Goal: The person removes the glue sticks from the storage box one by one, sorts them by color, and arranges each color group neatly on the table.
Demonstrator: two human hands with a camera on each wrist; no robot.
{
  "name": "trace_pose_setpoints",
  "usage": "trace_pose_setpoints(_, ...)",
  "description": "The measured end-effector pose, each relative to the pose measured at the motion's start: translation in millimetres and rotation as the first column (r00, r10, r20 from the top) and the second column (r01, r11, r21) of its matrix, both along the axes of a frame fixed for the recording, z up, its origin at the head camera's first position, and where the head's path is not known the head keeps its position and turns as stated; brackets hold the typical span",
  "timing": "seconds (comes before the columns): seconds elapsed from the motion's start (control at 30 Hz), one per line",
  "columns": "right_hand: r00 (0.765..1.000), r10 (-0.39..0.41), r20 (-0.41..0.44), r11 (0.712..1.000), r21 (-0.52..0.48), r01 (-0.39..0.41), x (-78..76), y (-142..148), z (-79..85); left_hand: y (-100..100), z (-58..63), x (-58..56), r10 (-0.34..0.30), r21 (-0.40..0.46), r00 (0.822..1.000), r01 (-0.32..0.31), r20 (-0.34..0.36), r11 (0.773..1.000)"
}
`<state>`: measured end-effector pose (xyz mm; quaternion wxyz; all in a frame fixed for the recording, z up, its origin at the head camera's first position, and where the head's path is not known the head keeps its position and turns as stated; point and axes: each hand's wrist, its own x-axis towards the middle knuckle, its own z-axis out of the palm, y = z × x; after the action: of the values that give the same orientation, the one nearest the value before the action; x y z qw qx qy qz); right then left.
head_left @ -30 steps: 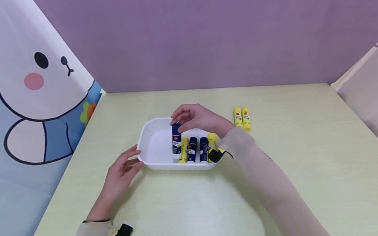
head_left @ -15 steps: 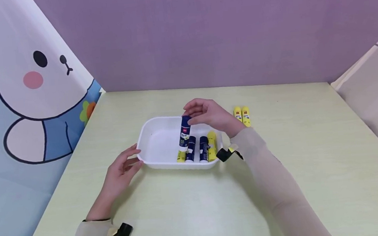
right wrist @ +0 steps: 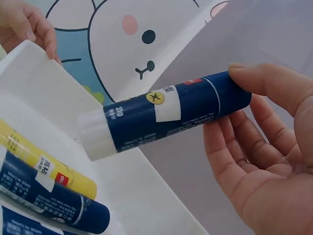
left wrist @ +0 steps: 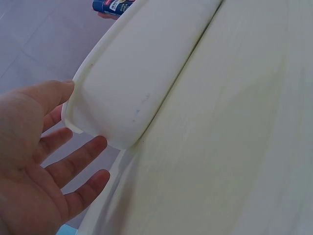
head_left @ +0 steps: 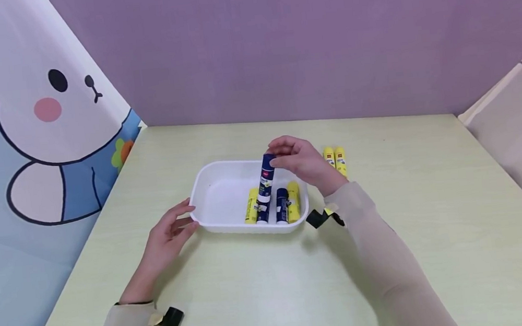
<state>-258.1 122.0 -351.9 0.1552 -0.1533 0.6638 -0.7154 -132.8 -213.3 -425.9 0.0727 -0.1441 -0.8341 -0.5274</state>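
Observation:
In the head view my right hand [head_left: 304, 163] pinches a dark blue glue stick [head_left: 266, 179] by its capped end, thumb on one side and fingers on the other. The stick tilts over a white tray [head_left: 218, 204], its white base pointing down. In the right wrist view the held glue stick [right wrist: 166, 115] shows its label. My left hand [head_left: 168, 234] touches the tray's left end; the left wrist view shows the thumb at the rim and the other fingers loosely extended. Inside the tray lie a yellow glue stick [head_left: 251, 207], two dark blue ones [head_left: 281, 206] and another yellow one [head_left: 293, 202].
Two yellow glue sticks [head_left: 340, 160] lie side by side on the pale table [head_left: 254, 289], behind my right wrist. A purple backdrop [head_left: 297, 44] rises along the far edge. A cartoon-printed cloth [head_left: 51, 193] hangs at the left.
My right hand has carried the blue glue stick rightward and slightly up, from left of the sticks in the tray to over them. My left hand has stayed at the tray's end.

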Motion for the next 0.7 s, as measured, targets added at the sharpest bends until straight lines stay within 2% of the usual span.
trace_pose_setpoints(0.13, 1.000, -0.007, 0.020, 0.996, -0.093, 0.008, 2.2, 5, -1.4, 2, 2.5, 1.6, 0.002, 0.009, 1.000, -0.003, 0.001, 1.000)
trace_pose_setpoints(0.33, 0.998, -0.018, 0.064, 0.974, -0.222, 0.032, 5.9, 11, -0.6, 3, 4.1, 3.1, 0.004, 0.012, 1.000, -0.004, 0.005, 1.000)
trace_pose_setpoints(0.47, 0.996, -0.032, 0.088, 0.964, -0.260, 0.054, 8.4, 15, -1.1, 1, 1.7, 1.4, 0.002, 0.004, 1.000, -0.002, 0.004, 1.000)
trace_pose_setpoints(0.7, 0.991, -0.053, 0.124, 0.965, -0.250, 0.083, 12.2, 25, -4.8, 0, -1.5, -0.2, -0.003, -0.002, 1.000, 0.003, 0.004, 1.000)
